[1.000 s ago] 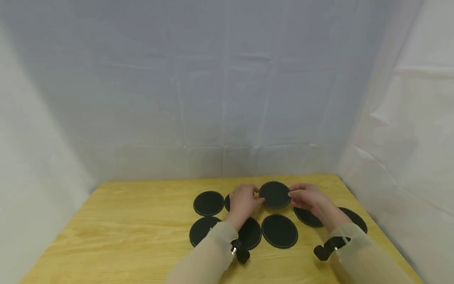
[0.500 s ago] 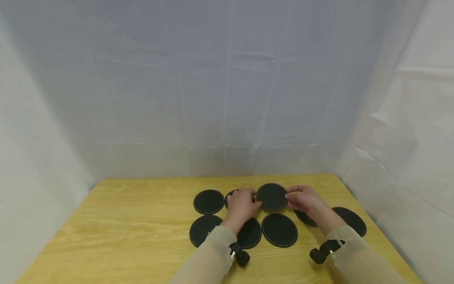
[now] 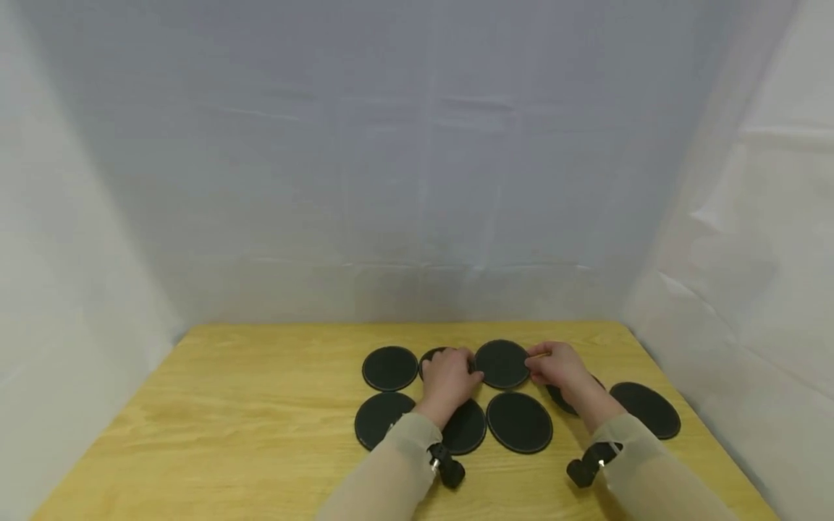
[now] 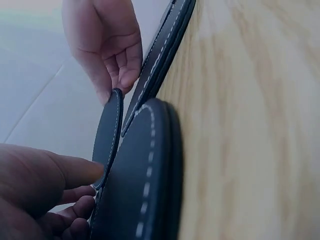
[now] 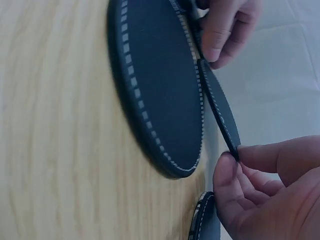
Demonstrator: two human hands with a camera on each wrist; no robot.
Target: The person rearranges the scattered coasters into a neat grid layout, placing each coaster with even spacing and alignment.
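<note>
So the big light-wood table has a bunch of round black stitched leather coasters laid out on it, and both hands are on one of them. That held black round coaster sits in the far row, pinched by its rim from either side: left hand on its left edge, right hand on its right edge. In the wrist views it's clearly tilted up off the wood, with the thumb and fingertips of the right hand closed on the thin edge and the left thumb and curled fingers on the opposite rim.

My guess is it's light and a bit flexible, thin with a grippy leather face, nothing fragile. The rim is the obvious place to hold since it lies flat otherwise.

Hard to see: the coaster just behind the left knuckles is mostly covered, another one hides under the right wrist, and both wrist shots are blurry up close.
</note>
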